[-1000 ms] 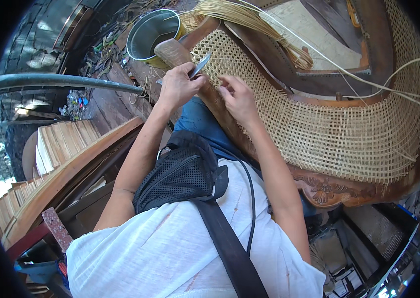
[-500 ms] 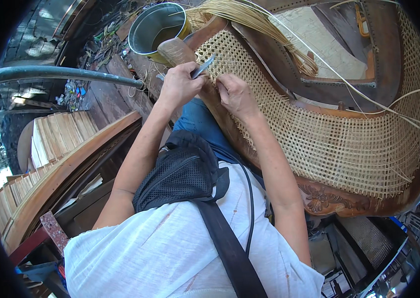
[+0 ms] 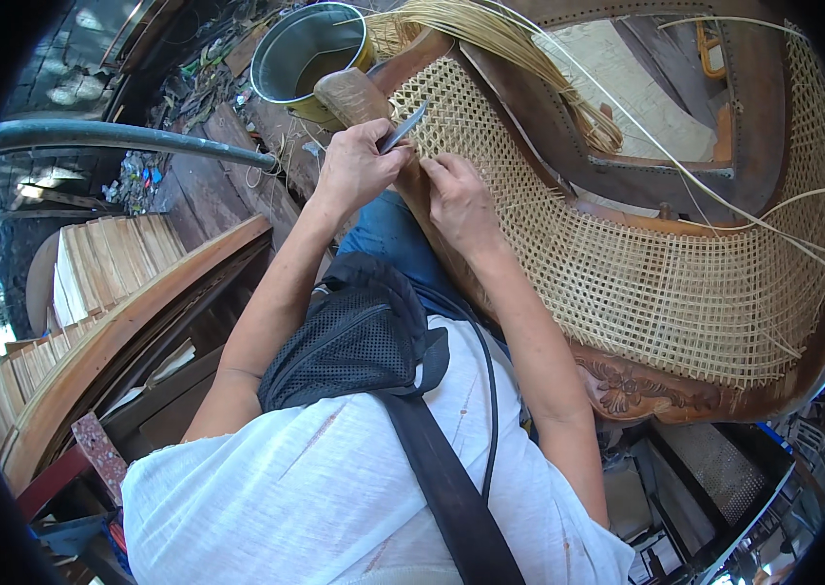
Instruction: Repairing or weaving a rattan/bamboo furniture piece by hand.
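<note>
My left hand (image 3: 362,161) is closed around a knife, its pointed grey blade (image 3: 404,127) sticking up past the thumb and its handle hidden in the fist. That hand rests by the wooden edge of a carved frame (image 3: 354,96). Just to its right, my right hand (image 3: 461,200) is closed in a pinch at the edge of the woven cane panel (image 3: 666,283). Whatever lies between those fingertips is too small to make out. The open-weave panel stretches across the curved brown frame, with loose cane strands (image 3: 792,229) trailing over its far right side.
A metal bucket (image 3: 268,60) with liquid stands beyond my left hand. Behind the panel lies a bundle of cane strands (image 3: 490,29). A grey-green pipe (image 3: 139,138) juts in from the left. Stacked wood pieces (image 3: 125,258) and a curved wooden rail (image 3: 139,312) sit at my left.
My right hand has turned slightly and dropped a little, with its fingertips still at the panel's edge. The left hand keeps the knife in nearly the same place.
</note>
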